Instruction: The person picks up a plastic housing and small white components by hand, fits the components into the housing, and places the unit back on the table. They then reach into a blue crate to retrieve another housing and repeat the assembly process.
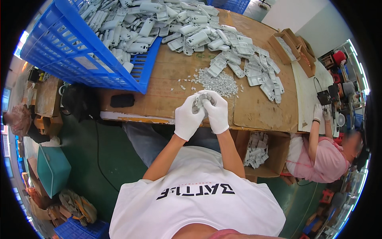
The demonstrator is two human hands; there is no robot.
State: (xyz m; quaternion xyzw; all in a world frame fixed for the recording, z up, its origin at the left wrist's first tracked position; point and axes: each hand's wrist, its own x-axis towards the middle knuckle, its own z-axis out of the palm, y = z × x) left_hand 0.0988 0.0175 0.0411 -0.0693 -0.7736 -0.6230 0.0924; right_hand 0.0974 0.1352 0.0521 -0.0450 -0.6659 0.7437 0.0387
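Note:
My left hand (187,118) and my right hand (217,113), both in white gloves, meet over the table's near edge. Between their fingers is a small light-grey plastic part (201,98), mostly covered by the gloves. Just beyond my hands lies a heap of tiny whitish plastic pieces (219,83). Farther back, many white and grey plastic housings (197,38) are piled across the table, some with round or oblong openings. More of these housings spill from the blue plastic crate (85,49), which rests tipped on its side at the left.
A black pouch (122,100) lies near the table's left front. Under the table, a cardboard box (277,156) holds white parts. Open cartons (283,48) stand at the back right. A person in pink (318,161) with white gloves works at the right. A teal bin (53,169) stands left.

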